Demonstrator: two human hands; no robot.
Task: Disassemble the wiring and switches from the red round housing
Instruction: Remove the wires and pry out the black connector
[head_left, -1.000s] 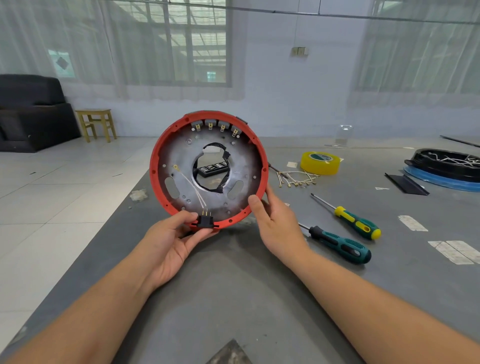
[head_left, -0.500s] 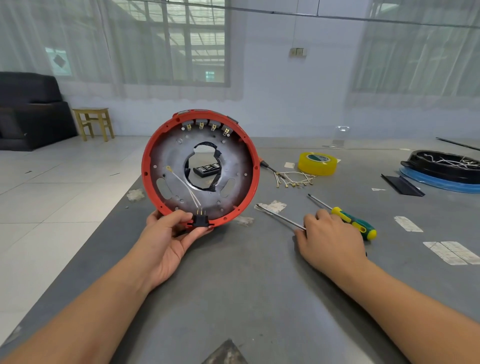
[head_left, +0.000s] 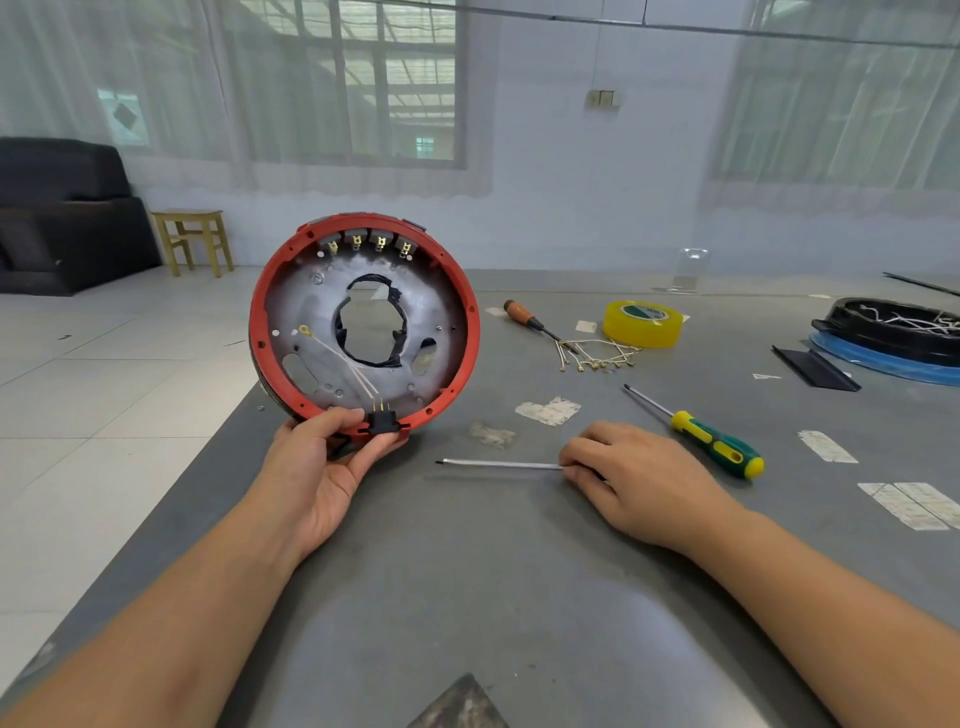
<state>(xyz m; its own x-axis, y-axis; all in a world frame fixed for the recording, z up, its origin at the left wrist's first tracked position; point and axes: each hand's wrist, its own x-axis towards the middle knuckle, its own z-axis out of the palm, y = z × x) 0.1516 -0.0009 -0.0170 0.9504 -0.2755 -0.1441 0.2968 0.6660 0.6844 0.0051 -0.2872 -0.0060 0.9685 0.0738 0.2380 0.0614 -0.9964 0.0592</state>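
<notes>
Upright in the person's left hand (head_left: 332, 467) stands the red round housing (head_left: 363, 322), its open inner face turned toward the camera. The thumb lies over the lower rim, and the other fingers curl up behind and under it, so the hand grasps the housing from below. Just beside the thumb tip, to its right, a small black connector (head_left: 383, 421) with brass pins sits on the bottom rim, and thin white wires (head_left: 343, 366) run up and left from it across the grey inner plate to a brass ring terminal. Far above the fingers, along the top of the rim, a row of four switches (head_left: 369, 243) shows its brass tabs. The plate's central hole is edged with black tape.

The right hand (head_left: 639, 478) lies knuckles-up on the grey table (head_left: 519, 597), fingers curled down over the handle of a screwdriver (head_left: 498, 464). Its bare shaft sticks out leftward from under the fingertips, flat on the table. The handle itself is hidden under the hand.

Just beyond the right knuckles lies a green-and-yellow screwdriver (head_left: 711, 444). Farther off are a bundle of loose wires (head_left: 597, 356), an orange-handled screwdriver (head_left: 530, 319) and a yellow tape roll (head_left: 643, 323).
</notes>
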